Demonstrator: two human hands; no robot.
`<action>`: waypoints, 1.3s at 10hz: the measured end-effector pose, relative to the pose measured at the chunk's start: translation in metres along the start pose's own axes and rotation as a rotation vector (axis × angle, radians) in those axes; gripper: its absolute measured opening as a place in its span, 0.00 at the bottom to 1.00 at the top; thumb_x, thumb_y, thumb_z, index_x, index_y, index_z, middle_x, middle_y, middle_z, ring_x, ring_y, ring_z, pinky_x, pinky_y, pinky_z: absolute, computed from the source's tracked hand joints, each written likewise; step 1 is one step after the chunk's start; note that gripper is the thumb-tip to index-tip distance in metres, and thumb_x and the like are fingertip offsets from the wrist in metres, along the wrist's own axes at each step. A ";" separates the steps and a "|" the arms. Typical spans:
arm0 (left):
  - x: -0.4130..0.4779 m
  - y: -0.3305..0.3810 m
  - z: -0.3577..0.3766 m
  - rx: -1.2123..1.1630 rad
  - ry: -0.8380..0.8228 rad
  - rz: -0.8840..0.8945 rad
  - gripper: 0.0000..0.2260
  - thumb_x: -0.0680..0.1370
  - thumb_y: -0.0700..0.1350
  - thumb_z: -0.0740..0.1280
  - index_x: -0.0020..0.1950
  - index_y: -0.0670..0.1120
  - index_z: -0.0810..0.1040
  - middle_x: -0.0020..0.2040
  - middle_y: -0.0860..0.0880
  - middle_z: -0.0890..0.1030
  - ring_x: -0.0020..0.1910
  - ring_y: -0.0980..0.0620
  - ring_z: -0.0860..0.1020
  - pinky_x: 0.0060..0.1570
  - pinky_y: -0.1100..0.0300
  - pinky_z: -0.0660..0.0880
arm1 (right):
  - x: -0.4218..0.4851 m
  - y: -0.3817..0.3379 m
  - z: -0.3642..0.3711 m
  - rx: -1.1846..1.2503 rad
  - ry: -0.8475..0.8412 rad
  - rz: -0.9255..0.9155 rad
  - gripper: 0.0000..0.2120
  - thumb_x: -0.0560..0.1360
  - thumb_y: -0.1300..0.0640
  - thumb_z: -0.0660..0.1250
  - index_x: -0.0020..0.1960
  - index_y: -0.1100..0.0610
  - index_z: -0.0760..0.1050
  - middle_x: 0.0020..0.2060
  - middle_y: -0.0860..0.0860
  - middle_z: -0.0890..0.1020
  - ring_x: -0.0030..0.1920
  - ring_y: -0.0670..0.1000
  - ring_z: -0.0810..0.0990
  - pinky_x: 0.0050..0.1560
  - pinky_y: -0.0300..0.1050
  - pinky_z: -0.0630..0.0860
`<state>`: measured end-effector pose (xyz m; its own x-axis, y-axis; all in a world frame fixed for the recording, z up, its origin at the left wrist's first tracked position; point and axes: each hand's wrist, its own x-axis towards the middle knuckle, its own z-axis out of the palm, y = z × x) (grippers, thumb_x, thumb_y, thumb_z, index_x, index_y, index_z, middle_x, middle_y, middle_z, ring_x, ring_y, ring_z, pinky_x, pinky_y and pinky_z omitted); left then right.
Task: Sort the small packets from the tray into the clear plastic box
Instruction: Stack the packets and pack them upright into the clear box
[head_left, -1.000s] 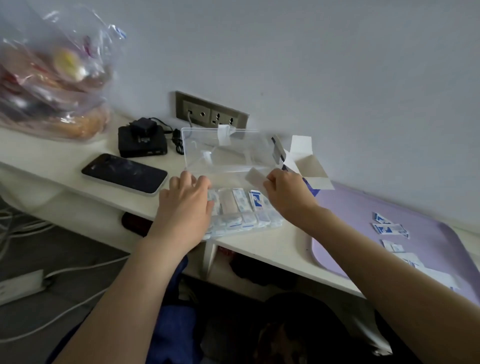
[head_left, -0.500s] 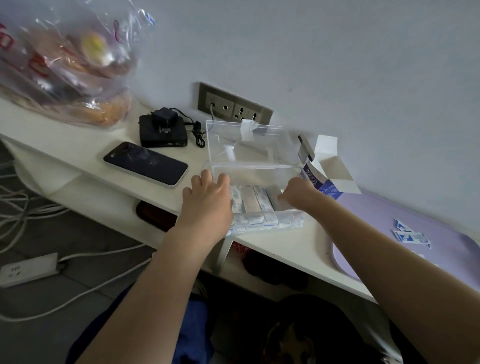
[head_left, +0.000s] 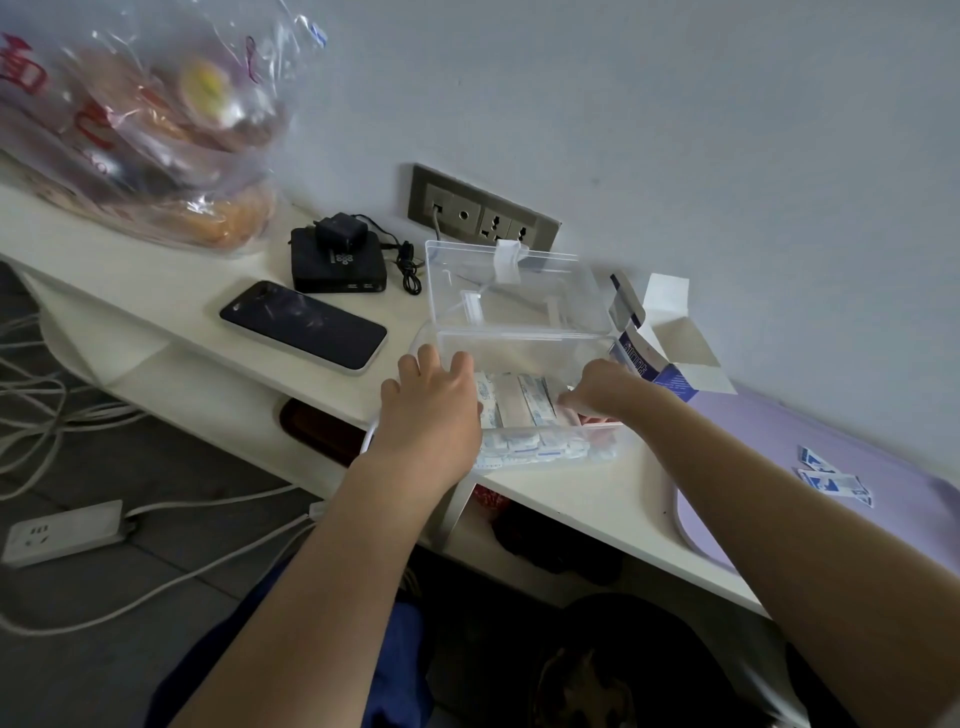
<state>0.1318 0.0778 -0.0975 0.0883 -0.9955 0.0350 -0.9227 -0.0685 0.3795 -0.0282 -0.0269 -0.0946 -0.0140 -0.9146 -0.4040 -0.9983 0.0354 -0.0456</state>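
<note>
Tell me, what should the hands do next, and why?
Probably lift the right hand out of the clear plastic box and reach over to the purple tray: blue-and-white packets lie loose there, and the left hand rests on the box's edge, steadying it.

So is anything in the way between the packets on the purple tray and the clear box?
Nothing visible does. The clear box is open, bare shelf lies between it and the packets, and the small carton stands beside the box, farther back.
</note>
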 end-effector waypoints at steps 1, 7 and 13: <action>0.000 0.001 0.000 0.006 -0.006 -0.002 0.15 0.80 0.42 0.59 0.67 0.46 0.63 0.63 0.44 0.64 0.62 0.45 0.64 0.58 0.55 0.63 | -0.001 -0.002 0.000 0.005 -0.016 -0.013 0.20 0.78 0.49 0.61 0.34 0.60 0.63 0.31 0.52 0.68 0.32 0.48 0.68 0.30 0.37 0.64; 0.002 0.002 0.002 0.023 -0.023 -0.011 0.16 0.80 0.42 0.59 0.68 0.45 0.62 0.63 0.44 0.65 0.62 0.45 0.65 0.58 0.55 0.64 | -0.003 -0.007 -0.001 0.019 0.012 -0.029 0.15 0.77 0.61 0.58 0.32 0.60 0.66 0.28 0.53 0.71 0.28 0.48 0.70 0.28 0.36 0.67; -0.012 0.028 0.001 0.215 0.157 0.102 0.14 0.80 0.44 0.58 0.65 0.47 0.66 0.62 0.45 0.66 0.60 0.45 0.66 0.57 0.54 0.64 | -0.055 0.024 0.003 -0.186 0.400 -0.265 0.15 0.81 0.50 0.51 0.53 0.57 0.73 0.49 0.53 0.79 0.50 0.58 0.78 0.43 0.47 0.71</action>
<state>0.1042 0.0875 -0.0883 0.0322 -0.9767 0.2121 -0.9867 0.0028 0.1628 -0.0508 0.0257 -0.0759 0.2571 -0.9662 -0.0181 -0.9630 -0.2577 0.0789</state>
